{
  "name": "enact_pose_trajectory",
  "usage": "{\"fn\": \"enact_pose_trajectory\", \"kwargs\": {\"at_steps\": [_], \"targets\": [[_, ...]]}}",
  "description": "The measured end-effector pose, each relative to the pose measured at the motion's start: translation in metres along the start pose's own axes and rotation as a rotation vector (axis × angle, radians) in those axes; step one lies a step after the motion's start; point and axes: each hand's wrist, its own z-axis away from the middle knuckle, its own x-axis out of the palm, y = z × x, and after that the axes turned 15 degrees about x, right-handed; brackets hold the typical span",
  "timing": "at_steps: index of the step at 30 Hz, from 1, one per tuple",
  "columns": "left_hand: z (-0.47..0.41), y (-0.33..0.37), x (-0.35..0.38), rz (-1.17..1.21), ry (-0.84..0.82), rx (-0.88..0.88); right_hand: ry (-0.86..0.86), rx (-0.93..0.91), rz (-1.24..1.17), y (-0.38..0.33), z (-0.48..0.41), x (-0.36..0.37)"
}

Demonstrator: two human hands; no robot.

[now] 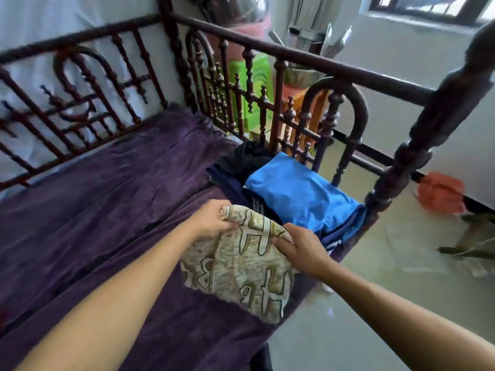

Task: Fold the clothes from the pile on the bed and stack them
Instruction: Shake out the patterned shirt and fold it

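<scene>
A beige garment (241, 271) printed with large letters hangs over the near right edge of the bed. My left hand (211, 219) grips its upper left edge, and my right hand (300, 245) pinches its upper right edge. Just beyond them lies the pile: a bright blue garment (297, 191) on top, dark navy and black clothes (241, 162) under and behind it, pressed against the bed's right corner.
A purple blanket (107, 188) covers the mattress to the left. A dark wooden spindle railing (281, 84) and a corner post (428, 135) fence the bed's far and right sides. An orange cloth (442, 192) lies on the pale floor at right.
</scene>
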Motion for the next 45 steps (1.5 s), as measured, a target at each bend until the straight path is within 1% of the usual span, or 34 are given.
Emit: {"fn": "enact_pose_trajectory", "kwargs": {"at_steps": [4, 7, 11, 13, 15, 17, 21, 23, 24, 27, 29, 31, 33, 34, 36, 37, 38, 39, 40, 41, 43, 45], "targets": [[-0.069, -0.001, -0.04, 0.038, 0.144, -0.007, -0.027, 0.024, -0.062, -0.022, -0.074, -0.033], [-0.126, -0.016, -0.071, 0.074, 0.239, -0.005, -0.065, 0.048, -0.116, -0.041, -0.142, -0.049], [-0.206, -0.053, -0.107, 0.12, 0.295, -0.025, -0.112, 0.081, -0.177, -0.065, -0.241, -0.055], [-0.247, -0.077, -0.121, 0.133, 0.3, -0.056, -0.131, 0.114, -0.188, -0.073, -0.288, -0.055], [-0.288, -0.104, -0.133, 0.137, 0.301, -0.088, -0.182, 0.161, -0.256, -0.077, -0.336, -0.05], [-0.328, -0.131, -0.138, 0.137, 0.29, -0.095, -0.198, 0.199, -0.3, -0.076, -0.38, -0.044], [-0.399, -0.186, -0.129, 0.115, 0.255, -0.148, -0.175, 0.264, -0.311, -0.052, -0.45, -0.023], [-0.433, -0.212, -0.113, 0.052, 0.215, -0.217, -0.171, 0.319, -0.32, -0.032, -0.479, -0.009], [-0.447, -0.226, -0.101, -0.012, 0.238, -0.247, -0.169, 0.347, -0.319, -0.021, -0.493, -0.002], [-0.466, -0.254, -0.065, -0.265, 0.457, -0.292, -0.126, 0.446, -0.32, 0.011, -0.529, 0.02], [-0.454, -0.27, -0.042, -0.394, 0.574, -0.288, -0.079, 0.52, -0.163, 0.028, -0.541, 0.031], [-0.425, -0.282, -0.016, -0.449, 0.626, -0.234, -0.055, 0.543, -0.026, 0.038, -0.541, 0.036], [-0.39, -0.288, 0.011, -0.518, 0.616, -0.172, -0.017, 0.471, 0.071, 0.041, -0.53, 0.037], [-0.375, -0.289, 0.024, -0.558, 0.579, -0.163, 0.048, 0.379, 0.198, 0.04, -0.523, 0.036], [-0.356, -0.295, 0.045, -0.609, 0.489, -0.168, 0.245, 0.074, 0.437, 0.034, -0.511, 0.037], [-0.351, -0.3, 0.051, -0.626, 0.452, -0.176, 0.313, -0.086, 0.472, 0.027, -0.509, 0.038], [-0.351, -0.306, 0.054, -0.638, 0.42, -0.187, 0.329, -0.225, 0.475, 0.021, -0.511, 0.042], [-0.353, -0.311, 0.055, -0.649, 0.387, -0.202, 0.289, -0.331, 0.496, 0.018, -0.516, 0.046], [-0.355, -0.317, 0.055, -0.659, 0.348, -0.216, 0.213, -0.392, 0.548, 0.018, -0.523, 0.053], [-0.358, -0.322, 0.055, -0.672, 0.306, -0.224, 0.129, -0.403, 0.619, 0.022, -0.53, 0.06], [-0.364, -0.334, 0.057, -0.69, 0.207, -0.233, -0.018, -0.306, 0.741, 0.042, -0.543, 0.074], [-0.367, -0.345, 0.06, -0.7, 0.13, -0.256, -0.058, -0.244, 0.785, 0.063, -0.552, 0.086]]}}
